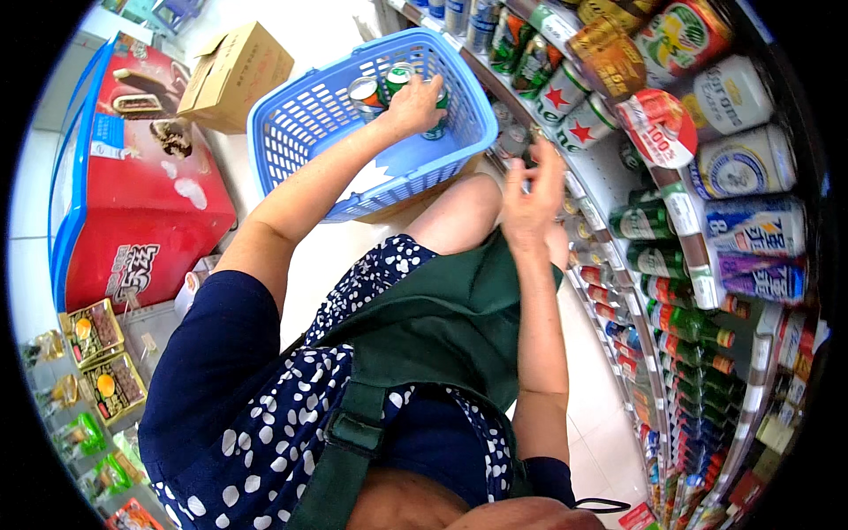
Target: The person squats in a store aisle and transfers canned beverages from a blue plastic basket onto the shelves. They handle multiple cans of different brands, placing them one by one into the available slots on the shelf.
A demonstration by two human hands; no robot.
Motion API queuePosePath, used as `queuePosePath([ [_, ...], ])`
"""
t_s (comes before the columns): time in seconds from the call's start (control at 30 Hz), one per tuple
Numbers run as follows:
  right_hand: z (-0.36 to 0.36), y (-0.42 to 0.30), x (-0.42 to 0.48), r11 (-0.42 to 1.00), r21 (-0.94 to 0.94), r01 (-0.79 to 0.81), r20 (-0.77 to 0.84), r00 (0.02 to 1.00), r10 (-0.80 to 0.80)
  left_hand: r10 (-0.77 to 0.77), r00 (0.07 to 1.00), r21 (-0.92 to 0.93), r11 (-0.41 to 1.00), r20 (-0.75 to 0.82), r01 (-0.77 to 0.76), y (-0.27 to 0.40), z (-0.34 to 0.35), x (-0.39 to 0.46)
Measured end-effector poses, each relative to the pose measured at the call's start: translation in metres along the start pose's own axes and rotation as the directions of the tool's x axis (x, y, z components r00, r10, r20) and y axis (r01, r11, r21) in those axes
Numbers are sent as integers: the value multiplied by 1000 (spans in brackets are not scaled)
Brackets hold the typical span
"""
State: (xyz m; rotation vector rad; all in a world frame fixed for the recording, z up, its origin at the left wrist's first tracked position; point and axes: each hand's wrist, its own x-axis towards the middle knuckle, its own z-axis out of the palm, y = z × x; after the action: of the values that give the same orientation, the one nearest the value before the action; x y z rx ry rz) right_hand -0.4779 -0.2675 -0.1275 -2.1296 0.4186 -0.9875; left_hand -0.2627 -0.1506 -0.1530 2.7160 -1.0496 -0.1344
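A blue plastic shopping basket (265,132) stands on the floor before me with several drink cans inside. My left hand (416,106) reaches into it, its fingers curled over a green can (434,126). Close to that hand, another green can (399,74) and a can with an orange and green side (366,91) stand upright. My right hand (533,192), slightly blurred, is raised beside the lower shelf at the right of the basket. Its fingers are apart and I see nothing held in them. Clear-topped cans (513,139) lie just past its fingertips.
Shelves (689,232) of cans and bottles curve along the right, with red-starred beer cans (556,96) near the basket. A cardboard box (235,76) stands beyond the basket's left side. A red freezer (152,199) with a blue rim and packaged food (112,387) are at the left.
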Motion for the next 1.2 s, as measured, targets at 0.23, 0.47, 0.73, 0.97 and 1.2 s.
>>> queuePosePath([
  [0.23, 20, -44, -23, 982, 18, 187, 137, 973, -187, 8, 997, -147, 989, -82, -20, -13, 32, 0],
  [0.47, -9, -51, -20, 985, 86, 148, 130, 979, -158, 211, 949, -106, 965, -235, -241, 3, -82, -49],
  [0.73, -58, -72, 24, 973, 26, 227, 293, 929, -225, 876, 457, -39, 456, -154, -889, 91, -183, -117],
  [0.97, -89, 33, 2, 949, -221, 227, 22, 974, -228, 781, 489, -319, 383, -388, -867, 155, -65, -87],
  [1.2, -58, 142, 21, 994, -92, -51, -333, 943, 17, 383, 910, -951, 187, -160, -246, 215, 49, -20],
])
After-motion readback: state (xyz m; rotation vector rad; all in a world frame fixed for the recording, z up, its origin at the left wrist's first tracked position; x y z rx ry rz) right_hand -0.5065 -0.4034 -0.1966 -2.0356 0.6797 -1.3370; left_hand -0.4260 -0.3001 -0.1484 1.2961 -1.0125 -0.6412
